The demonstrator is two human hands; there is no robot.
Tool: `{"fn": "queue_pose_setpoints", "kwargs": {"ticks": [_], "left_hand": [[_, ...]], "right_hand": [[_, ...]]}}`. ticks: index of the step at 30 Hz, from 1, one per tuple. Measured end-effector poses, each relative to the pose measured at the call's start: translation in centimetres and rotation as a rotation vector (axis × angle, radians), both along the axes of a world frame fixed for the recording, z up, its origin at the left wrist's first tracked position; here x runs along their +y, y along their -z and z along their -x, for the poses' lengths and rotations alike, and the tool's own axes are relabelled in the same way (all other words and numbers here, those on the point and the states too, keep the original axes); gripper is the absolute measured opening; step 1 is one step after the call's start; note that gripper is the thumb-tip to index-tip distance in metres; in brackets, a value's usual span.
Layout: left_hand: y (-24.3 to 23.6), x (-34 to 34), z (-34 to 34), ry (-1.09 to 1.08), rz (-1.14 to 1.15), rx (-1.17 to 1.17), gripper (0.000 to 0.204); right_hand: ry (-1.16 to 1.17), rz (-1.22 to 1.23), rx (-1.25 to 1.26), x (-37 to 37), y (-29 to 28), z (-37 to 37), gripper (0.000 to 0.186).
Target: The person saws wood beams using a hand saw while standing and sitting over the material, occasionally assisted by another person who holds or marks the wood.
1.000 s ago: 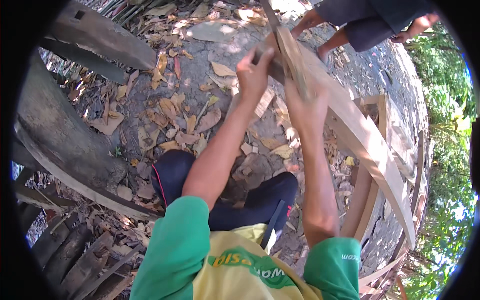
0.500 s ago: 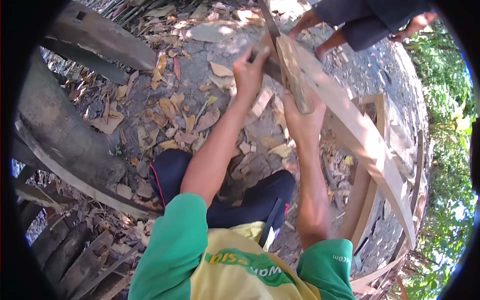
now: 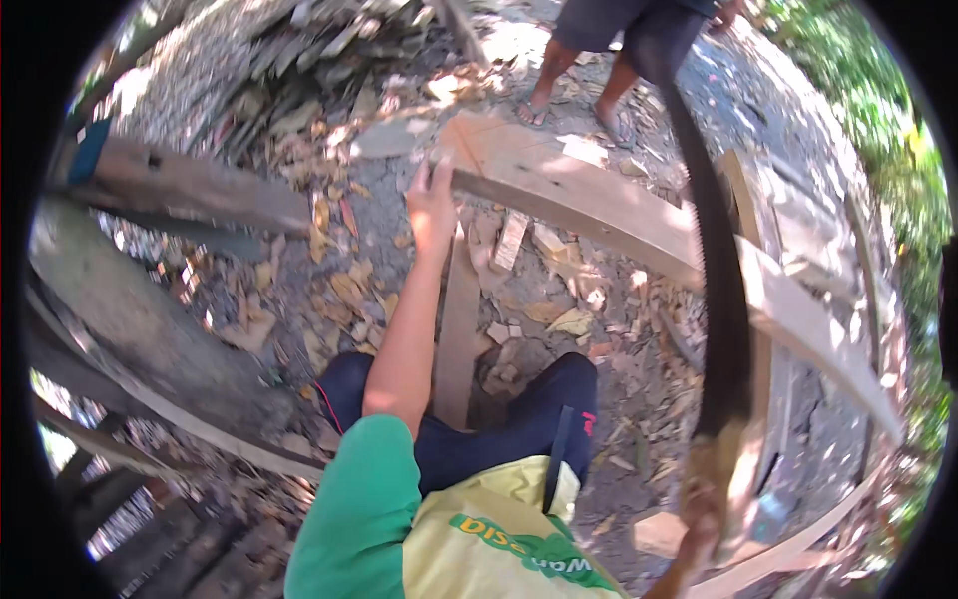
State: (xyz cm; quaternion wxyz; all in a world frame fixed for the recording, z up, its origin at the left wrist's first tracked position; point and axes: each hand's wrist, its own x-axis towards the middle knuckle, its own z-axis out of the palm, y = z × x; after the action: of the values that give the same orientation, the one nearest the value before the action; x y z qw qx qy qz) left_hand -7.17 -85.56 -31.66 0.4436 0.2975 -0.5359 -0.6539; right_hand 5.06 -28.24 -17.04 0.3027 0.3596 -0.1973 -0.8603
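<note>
My left hand (image 3: 432,210) grips the near edge of a long wooden plank (image 3: 599,210) at its left end, where faint lines cross the pale surface. At the lower right my right hand (image 3: 699,524) is closed on the wooden handle of a handsaw (image 3: 718,339), whose long dark, toothed blade is blurred and points up across the plank toward the top. Below the plank lie a small wood block (image 3: 510,242) and a narrower board (image 3: 457,339) running toward my knees.
A person (image 3: 609,60) in dark shorts and sandals stands beyond the plank. A post (image 3: 200,185), a trunk (image 3: 140,309) and scrap boards fill the left side. A wooden frame (image 3: 758,379) lies at the right, and stacked wood pieces (image 3: 299,70) lie at the back among dry leaves.
My right hand has left the plank's upper part and moved down to the lower right, swinging the saw rightward. My left hand still holds the plank. The camera view has shifted.
</note>
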Motion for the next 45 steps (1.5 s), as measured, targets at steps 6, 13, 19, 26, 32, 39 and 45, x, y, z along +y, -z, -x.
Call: {"fn": "queue_pose_setpoints", "kwargs": {"ticks": [6, 13, 19, 26, 32, 39, 45], "left_hand": [[-0.3, 4.0, -6.8, 0.064, 0.081, -0.261, 0.053], [-1.2, 8.5, -15.7, 0.556, 0.599, -0.770, 0.053], [-4.9, 9.0, -18.9, 0.543, 0.572, -0.789, 0.057], [-3.6, 6.4, -18.5, 0.818, 0.596, -0.716, 0.060], [-1.2, -1.9, -15.7, 0.883, 0.514, -0.631, 0.059], [5.8, -12.7, -11.8, 0.723, 0.360, -0.642, 0.060], [11.1, -17.7, -11.5, 0.653, 0.212, -0.578, 0.059]], "right_hand": [[0.457, -1.669, 1.484, -7.6, -1.6, 8.1, 0.047], [-0.046, -2.241, 1.384, -10.5, 0.5, 24.1, 0.043], [-0.369, -2.905, 1.360, -12.8, 4.4, 30.3, 0.053], [-0.444, -2.924, 1.316, -13.0, 5.8, 33.1, 0.054], [-0.585, -2.862, 1.120, -13.5, 5.6, 34.8, 0.051], [-0.734, -2.662, 1.077, -11.3, 5.5, 35.7, 0.070], [-0.559, -2.594, 1.124, -13.9, 6.2, 34.2, 0.036]]}}
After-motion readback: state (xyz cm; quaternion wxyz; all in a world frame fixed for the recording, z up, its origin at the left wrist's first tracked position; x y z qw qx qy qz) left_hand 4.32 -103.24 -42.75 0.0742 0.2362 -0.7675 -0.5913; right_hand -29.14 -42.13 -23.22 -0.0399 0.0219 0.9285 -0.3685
